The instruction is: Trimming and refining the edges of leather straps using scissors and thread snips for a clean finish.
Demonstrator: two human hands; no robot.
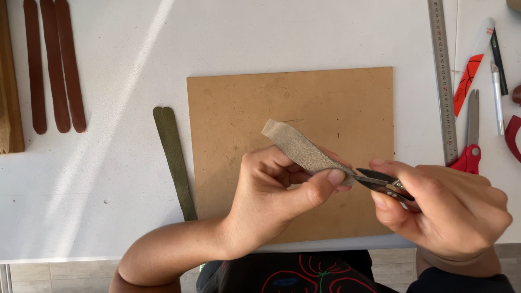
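Observation:
My left hand pinches a tan suede-side leather strip between thumb and fingers, its free rounded end pointing up and left above the brown board. My right hand grips small dark metal snips whose blades meet the strip's end right beside my left thumb tip. Both hands hover over the board's lower right part, near the table's front edge.
An olive green leather strap lies left of the board. Three brown leather strips lie at the far left beside a wooden piece. A steel ruler, red-handled scissors, a craft knife and pens lie at the right.

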